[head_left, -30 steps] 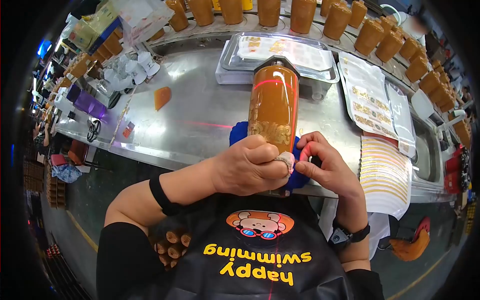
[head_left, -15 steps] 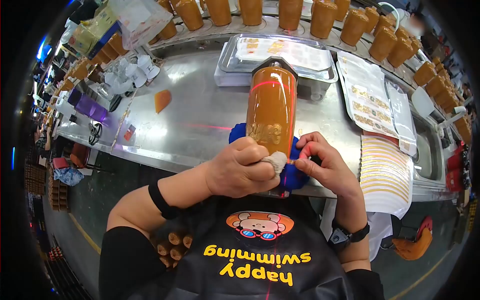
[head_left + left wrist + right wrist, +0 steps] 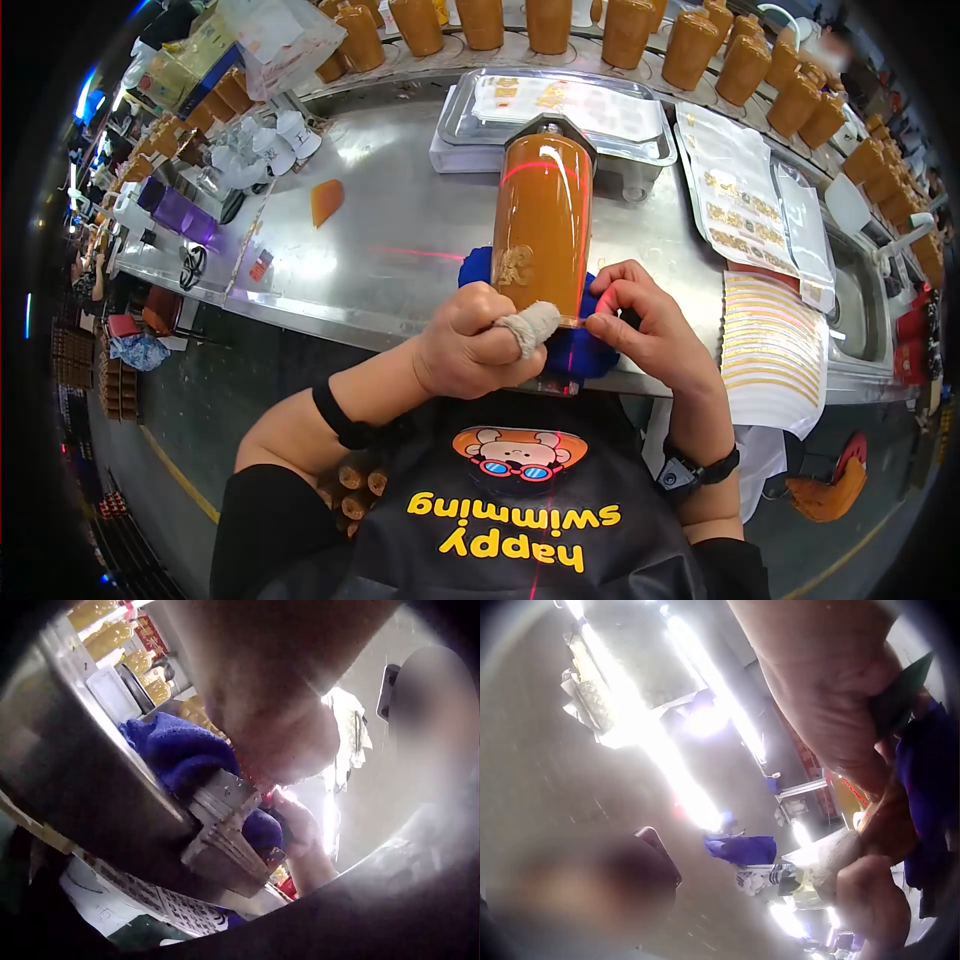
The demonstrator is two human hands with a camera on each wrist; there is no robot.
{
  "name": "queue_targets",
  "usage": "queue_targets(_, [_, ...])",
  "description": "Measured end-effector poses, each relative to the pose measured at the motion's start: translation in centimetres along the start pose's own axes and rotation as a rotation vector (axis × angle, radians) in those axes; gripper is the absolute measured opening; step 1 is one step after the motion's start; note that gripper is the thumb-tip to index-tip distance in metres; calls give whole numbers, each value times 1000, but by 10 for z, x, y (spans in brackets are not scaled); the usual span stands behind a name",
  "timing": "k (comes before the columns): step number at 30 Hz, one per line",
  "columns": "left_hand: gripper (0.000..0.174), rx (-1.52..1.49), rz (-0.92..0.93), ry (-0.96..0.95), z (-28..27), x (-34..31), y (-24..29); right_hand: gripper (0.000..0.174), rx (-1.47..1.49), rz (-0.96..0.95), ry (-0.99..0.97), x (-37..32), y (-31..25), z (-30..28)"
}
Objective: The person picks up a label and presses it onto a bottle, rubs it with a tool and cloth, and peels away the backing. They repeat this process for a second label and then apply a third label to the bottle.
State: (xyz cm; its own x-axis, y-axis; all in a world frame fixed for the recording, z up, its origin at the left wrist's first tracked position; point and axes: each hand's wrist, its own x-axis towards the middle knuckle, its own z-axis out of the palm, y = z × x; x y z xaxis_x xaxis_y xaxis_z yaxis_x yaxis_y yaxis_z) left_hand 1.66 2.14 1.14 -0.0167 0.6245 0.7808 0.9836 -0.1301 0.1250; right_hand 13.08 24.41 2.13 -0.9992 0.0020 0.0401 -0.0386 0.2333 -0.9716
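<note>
A glossy amber-brown bottle (image 3: 545,215) lies with its neck away from me in a dark holder (image 3: 551,127) and its base toward me. Part of a gold pattern (image 3: 515,266) shows on its left side. My left hand (image 3: 478,335) is curled, gripping a whitish cloth (image 3: 530,325) wrapped over a finger and pressed near the bottle's base. Thumb and forefinger of my right hand (image 3: 650,325) pinch at the base's right edge. A blue cloth (image 3: 595,350) lies bunched beneath. A dark green pointed piece (image 3: 904,694) shows beside the right hand in the right wrist view.
Behind the bottle stands a metal tray (image 3: 650,150) with a printed sheet. More gold-printed sheets (image 3: 740,210) and a striped sheet (image 3: 770,340) lie on the right. An orange piece (image 3: 325,201) rests on the metal table (image 3: 390,200). Several brown bottles (image 3: 550,25) line the back.
My left hand and its cloth have moved left along the bottle's base. The bottle's gold pattern has shifted left, with less showing. Bottles at the back have shifted along. The right hand stays nearly still.
</note>
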Motion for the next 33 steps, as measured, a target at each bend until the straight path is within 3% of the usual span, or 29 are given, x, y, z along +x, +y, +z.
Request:
queue_targets(5, [27, 150, 279, -74, -5, 18, -6, 20, 21, 18, 14, -1, 2, 2])
queue_targets(10, [20, 207, 284, -107, -1, 18, -4, 19, -29, 21, 23, 0, -5, 3])
queue_targets(13, [20, 131, 180, -99, -13, 17, -2, 17, -103, -121, 42, -3, -15, 0])
queue_targets(16, [20, 196, -64, 13, -13, 3, 6, 16, -62, -57, 33, -9, -36, -7])
queue_targets(29, [20, 197, 267, -40, -7, 10, -5, 18, -49, -15, 48, -4, -5, 0])
queue_targets(33, [20, 174, 289, -112, -2, 17, -3, 19, -34, 14, 41, -3, -4, 1])
